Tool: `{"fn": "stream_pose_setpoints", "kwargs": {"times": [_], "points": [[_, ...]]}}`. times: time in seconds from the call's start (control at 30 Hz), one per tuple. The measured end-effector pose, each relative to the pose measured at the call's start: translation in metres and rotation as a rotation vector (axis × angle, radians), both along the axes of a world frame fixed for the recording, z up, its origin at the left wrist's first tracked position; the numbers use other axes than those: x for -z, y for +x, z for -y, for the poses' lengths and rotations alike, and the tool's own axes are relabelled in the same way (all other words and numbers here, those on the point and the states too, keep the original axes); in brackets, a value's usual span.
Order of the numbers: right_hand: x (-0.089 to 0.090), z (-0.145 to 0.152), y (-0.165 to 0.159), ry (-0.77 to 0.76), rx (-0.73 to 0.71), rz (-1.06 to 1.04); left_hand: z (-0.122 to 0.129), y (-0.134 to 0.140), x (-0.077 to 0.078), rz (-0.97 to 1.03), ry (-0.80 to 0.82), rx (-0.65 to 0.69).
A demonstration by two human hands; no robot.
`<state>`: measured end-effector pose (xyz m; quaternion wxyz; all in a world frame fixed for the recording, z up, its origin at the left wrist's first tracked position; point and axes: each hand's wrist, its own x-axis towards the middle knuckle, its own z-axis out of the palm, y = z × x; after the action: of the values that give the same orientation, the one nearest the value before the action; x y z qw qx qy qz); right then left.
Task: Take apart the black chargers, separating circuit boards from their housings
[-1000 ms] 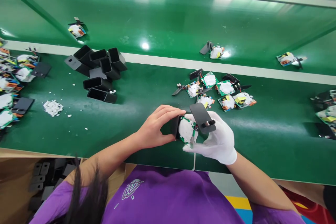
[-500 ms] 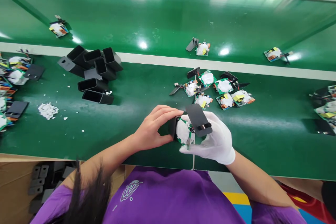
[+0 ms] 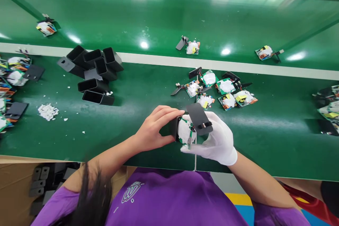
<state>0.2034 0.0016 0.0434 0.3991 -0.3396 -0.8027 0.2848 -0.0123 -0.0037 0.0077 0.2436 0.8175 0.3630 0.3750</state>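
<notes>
My bare left hand (image 3: 156,129) is closed round a black plastic housing (image 3: 174,129), mostly hidden by the fingers. Opposite it, my white-gloved right hand (image 3: 218,139) grips a green circuit board (image 3: 186,132) caked with white filler. The board's left edge meets the housing's mouth; how far inside it sits I cannot tell. A black end plate with plug pins (image 3: 199,119) stands tilted over the board, in front of the gloved fingers. Just beyond my hands lie several similar circuit boards with end plates (image 3: 226,86).
Several empty black housings (image 3: 106,69) are heaped at left, near a pile of white crumbs (image 3: 48,112). More boards crowd the left edge (image 3: 16,77) and right edge (image 3: 332,109). Beyond a pale rail (image 3: 159,60), single boards (image 3: 192,47) rest on a green belt.
The boards beyond the rail have shifted left. My hands and the pieces they hold stay almost in place, with the end plate a touch farther left.
</notes>
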Motion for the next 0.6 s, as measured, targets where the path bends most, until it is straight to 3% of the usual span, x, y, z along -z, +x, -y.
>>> {"fn": "stream_pose_setpoints", "kwargs": {"times": [0.4, 0.53, 0.6], "points": [[0.011, 0.005, 0.002, 0.006, 0.087, 0.079, -0.001, -0.001, 0.000, 0.021, -0.007, -0.003], [0.015, 0.002, 0.003, 0.039, 0.045, 0.146, -0.002, -0.002, 0.003, -0.021, 0.027, -0.027], [0.016, 0.001, 0.002, -0.025, 0.019, 0.141, -0.002, -0.002, 0.005, -0.024, 0.025, -0.022]]}}
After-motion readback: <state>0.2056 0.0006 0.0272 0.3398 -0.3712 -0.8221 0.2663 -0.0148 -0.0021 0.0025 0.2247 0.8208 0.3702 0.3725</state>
